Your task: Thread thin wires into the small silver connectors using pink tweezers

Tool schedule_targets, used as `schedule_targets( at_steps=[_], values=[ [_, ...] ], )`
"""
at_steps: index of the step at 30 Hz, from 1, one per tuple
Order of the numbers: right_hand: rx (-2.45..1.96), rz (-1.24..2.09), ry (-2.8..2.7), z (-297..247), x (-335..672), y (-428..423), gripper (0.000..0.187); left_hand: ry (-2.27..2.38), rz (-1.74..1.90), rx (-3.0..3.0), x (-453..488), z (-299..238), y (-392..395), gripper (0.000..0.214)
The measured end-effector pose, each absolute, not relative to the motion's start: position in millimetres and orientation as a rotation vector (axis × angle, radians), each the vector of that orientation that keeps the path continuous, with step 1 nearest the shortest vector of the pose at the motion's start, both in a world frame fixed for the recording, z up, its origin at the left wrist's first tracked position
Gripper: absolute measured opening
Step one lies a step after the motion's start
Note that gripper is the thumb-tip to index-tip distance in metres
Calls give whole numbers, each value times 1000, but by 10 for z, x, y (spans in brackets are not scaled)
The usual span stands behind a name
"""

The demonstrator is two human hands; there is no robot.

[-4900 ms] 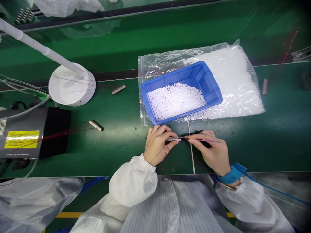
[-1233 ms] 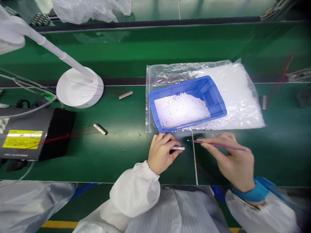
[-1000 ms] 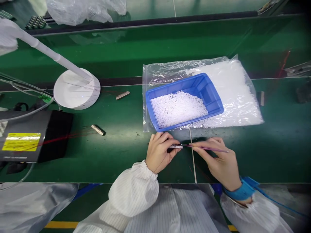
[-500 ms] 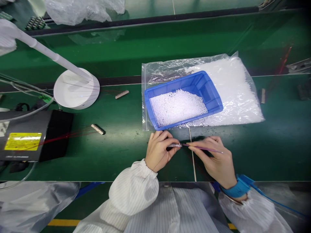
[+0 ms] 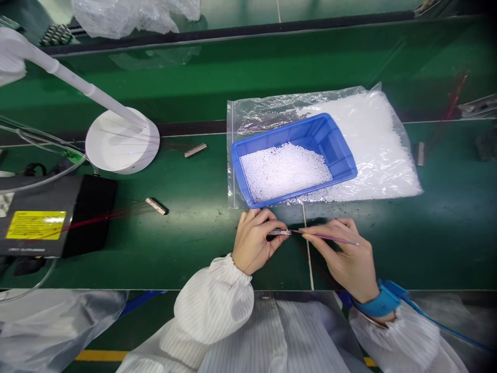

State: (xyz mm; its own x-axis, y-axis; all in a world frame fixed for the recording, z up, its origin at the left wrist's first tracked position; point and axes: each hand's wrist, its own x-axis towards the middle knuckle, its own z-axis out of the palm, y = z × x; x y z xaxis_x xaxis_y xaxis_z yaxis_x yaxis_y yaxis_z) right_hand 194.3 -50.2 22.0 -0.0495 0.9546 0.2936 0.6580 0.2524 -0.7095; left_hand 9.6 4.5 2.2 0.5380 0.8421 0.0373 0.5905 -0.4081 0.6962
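My left hand [image 5: 252, 242] is closed, pinching a small pale strip-shaped component [image 5: 281, 232] between thumb and fingers just in front of the blue bin. Fine dark red wires trail from around it across the hand. A slim pinkish pair of tweezers [image 5: 332, 238] lies in the closed fingers of my right hand [image 5: 347, 259], its tip pointing left at the component's right end. Whether the tip touches the component or a wire is too small to tell. A blue wrist strap [image 5: 382, 299] circles my right wrist.
A blue bin [image 5: 341, 155] of white beads rests on a clear bag [image 5: 384, 150] of white beads. Similar components [image 5: 195, 151] with wires lie on the green bench. At left stand a white lamp base [image 5: 116, 150] and a black box [image 5: 91, 217]. Another person's sleeve [image 5: 50, 321] shows lower left.
Very little differs. The tweezers and my right hand have shifted very slightly to the right; my left hand keeps the component in the same place.
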Motion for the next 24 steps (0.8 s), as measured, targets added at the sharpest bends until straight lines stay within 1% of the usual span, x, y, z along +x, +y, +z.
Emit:
schedule_targets(
  at_steps=[7,16,24],
  values=[
    [-1501,501,-1773,198,1924,-499,17,1167,477,2150,99,27,48,13],
    [-1517,488,-1790,197,1924,-508,16,1163,463,2149,106,52,53,12],
    [-1551,490,-1781,169,1937,-507,10,1169,435,2146,114,73,57,12]
  ],
)
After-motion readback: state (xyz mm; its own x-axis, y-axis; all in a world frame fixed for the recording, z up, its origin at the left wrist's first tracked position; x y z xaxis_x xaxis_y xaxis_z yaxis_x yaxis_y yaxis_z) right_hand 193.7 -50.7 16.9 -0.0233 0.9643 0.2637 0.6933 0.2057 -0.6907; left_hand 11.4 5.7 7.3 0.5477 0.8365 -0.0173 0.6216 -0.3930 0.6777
